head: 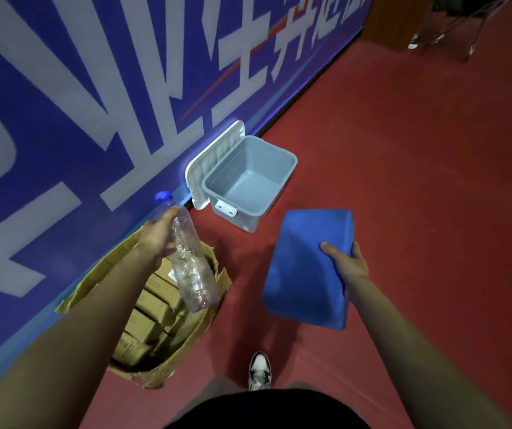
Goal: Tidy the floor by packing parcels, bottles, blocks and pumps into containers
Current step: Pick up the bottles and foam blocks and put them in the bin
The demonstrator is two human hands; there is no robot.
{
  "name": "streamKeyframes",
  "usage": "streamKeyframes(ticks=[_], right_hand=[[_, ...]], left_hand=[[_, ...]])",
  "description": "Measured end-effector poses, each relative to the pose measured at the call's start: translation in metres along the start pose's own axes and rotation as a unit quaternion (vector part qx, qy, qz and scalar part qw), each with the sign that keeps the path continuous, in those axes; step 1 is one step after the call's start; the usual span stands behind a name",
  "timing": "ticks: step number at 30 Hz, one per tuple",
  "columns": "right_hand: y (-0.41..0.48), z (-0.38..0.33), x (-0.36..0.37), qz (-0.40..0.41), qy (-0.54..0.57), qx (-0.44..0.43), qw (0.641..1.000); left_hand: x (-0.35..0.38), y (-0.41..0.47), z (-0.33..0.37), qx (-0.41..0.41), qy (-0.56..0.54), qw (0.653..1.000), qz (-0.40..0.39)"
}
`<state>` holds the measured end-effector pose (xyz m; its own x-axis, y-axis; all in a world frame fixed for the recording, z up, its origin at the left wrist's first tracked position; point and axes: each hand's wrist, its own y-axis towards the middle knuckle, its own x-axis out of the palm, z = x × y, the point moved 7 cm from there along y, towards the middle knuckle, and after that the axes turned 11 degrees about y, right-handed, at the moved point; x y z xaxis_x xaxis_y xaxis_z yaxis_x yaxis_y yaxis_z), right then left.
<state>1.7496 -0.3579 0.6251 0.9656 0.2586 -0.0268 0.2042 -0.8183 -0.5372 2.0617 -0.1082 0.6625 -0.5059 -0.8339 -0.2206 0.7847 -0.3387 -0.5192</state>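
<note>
Your white-and-black sneaker [259, 371] stands on the red floor [418, 196]. To its left, an open cardboard box [192, 332] holds brown parcels [152, 289]. Over that box, your left grip [158, 233] is wrapped round a crumpled clear plastic bottle [194, 274], its blue cap pointing away from you. Your right grip [349, 264] clasps the edge of a blue foam block [304, 267], held off the floor. Farther off, a grey plastic bin [248, 216] sits on the floor, its white lid [214, 159] swung open toward a blue banner wall [93, 88].
</note>
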Motion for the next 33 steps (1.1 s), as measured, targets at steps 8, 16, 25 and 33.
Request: streamKeyframes(ticks=[8,16,25,33], right_hand=[[0.102,-0.084,0.024,0.018,0.046,-0.004,0.999],[0.218,-0.127,0.103,0.015,0.067,0.015,0.998],[0.335,-0.199,0.205,0.049,0.017,0.081,0.995],[0.415,-0.238,0.284,0.031,0.002,0.112,0.993]], left_hand=[[0.04,0.081,0.086,0.017,0.015,0.998,0.056],[0.068,0.206,0.113,-0.038,-0.015,0.996,0.085],[0.103,0.343,0.17,-0.099,-0.063,0.988,0.097],[0.121,0.411,0.217,-0.103,-0.075,0.983,0.135]])
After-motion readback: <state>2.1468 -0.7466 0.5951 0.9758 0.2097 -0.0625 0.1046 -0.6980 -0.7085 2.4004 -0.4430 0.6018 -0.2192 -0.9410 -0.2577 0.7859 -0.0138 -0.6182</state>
